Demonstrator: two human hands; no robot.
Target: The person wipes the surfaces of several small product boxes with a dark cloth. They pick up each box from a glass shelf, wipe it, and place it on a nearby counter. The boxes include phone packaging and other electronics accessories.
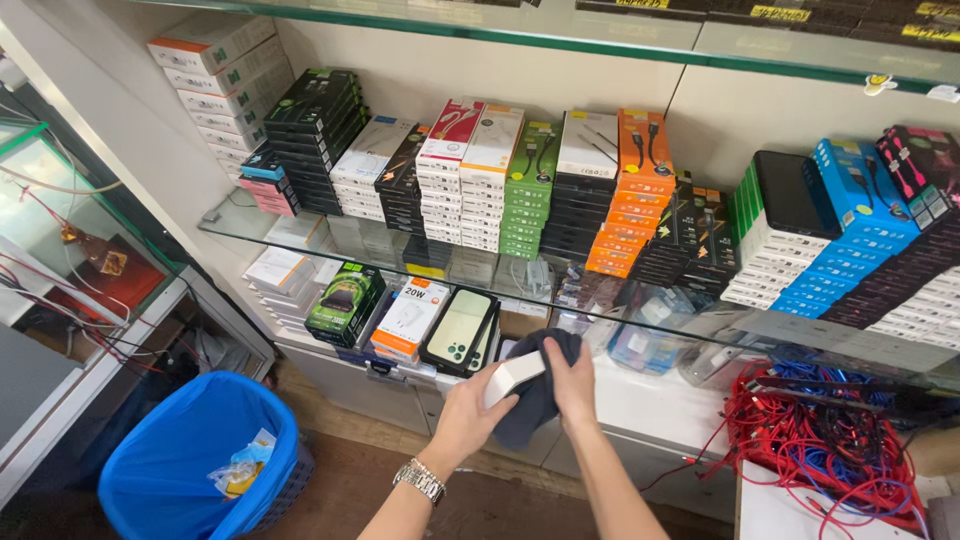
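My left hand (462, 415), with a metal watch on its wrist, grips a small white box (513, 376) from below. A dark blue cloth (532, 400) is pressed against the box by my right hand (573, 383), which covers its upper right side. Both hands are held in front of the lower shelf, just below the edge of the glass shelf (640, 318). Right behind the box lie a box with a phone picture (459, 330) and an orange and white charger box (408, 318).
Stacks of boxed cables and chargers (530, 185) fill the glass shelf. A tangle of red and blue cables (830, 435) lies at the right. A blue bin (200, 458) with rubbish stands on the floor at the lower left, beside a glass cabinet (60, 240).
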